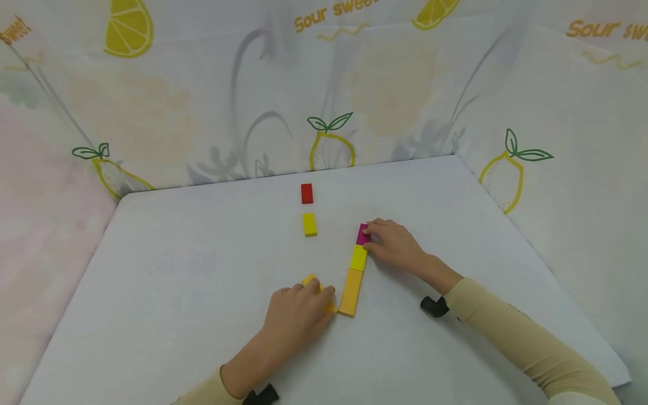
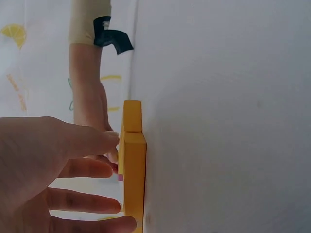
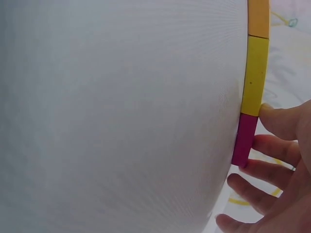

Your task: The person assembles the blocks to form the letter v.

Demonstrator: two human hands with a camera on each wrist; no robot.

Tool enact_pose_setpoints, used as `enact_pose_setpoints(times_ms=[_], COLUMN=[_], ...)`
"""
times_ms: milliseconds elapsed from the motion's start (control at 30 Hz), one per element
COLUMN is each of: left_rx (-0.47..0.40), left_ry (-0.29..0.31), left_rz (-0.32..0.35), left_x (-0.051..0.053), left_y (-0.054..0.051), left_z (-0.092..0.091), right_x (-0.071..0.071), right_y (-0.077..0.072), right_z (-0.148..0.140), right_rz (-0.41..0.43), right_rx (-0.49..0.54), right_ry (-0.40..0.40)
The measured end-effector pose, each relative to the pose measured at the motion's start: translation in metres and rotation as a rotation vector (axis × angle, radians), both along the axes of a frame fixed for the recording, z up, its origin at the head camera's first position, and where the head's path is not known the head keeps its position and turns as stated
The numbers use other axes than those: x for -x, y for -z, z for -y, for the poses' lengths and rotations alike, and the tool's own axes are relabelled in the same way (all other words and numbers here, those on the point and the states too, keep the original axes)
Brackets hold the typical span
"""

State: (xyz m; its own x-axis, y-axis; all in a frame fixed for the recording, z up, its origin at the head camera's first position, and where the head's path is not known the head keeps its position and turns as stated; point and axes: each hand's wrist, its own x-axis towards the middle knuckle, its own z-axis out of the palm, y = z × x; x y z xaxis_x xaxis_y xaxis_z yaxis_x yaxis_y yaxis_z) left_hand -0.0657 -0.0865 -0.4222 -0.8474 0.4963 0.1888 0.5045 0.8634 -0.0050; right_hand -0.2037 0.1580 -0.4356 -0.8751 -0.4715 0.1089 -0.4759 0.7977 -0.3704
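My left hand (image 1: 295, 315) holds an orange block (image 1: 310, 278) lengthwise, the thumb by its near end and the fingers spread along it. That block's near corner meets another orange block (image 1: 351, 292) at an angle. A yellow block (image 1: 359, 257) and a magenta block (image 1: 361, 235) continue from it in a straight row, end to end. My right hand (image 1: 397, 247) pinches the magenta block, thumb by the yellow joint and a finger at the far end. In the right wrist view the magenta block (image 3: 245, 140) touches the yellow block (image 3: 255, 76); the last two fingers hang free.
Farther back on the white table (image 1: 202, 253) lie a loose yellow block (image 1: 310, 224) and a red block (image 1: 306, 193). A lemon-printed cloth (image 1: 192, 112) rises behind the table and at its sides. Black camera mounts (image 1: 434, 306) sit at both wrists.
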Motion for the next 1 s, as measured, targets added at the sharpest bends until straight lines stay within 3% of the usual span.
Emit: enact_pose_setpoints(times_ms=[467,767,1000], left_rx=[-0.041,-0.087,-0.162], left_ry=[-0.058,-0.121,-0.15], left_rz=[-0.021,0.041,0.079], left_x=[0.023,0.052,0.072], left_y=[-0.002,-0.005,0.005], left_z=[0.003,0.012,0.025], right_x=[0.001,0.003,0.003], right_y=[0.004,0.004,0.004], right_z=[-0.002,-0.003,-0.003], right_rz=[0.009,0.011,-0.01], right_rx=[-0.008,-0.009,-0.019], right_ry=[0.0,0.001,-0.008])
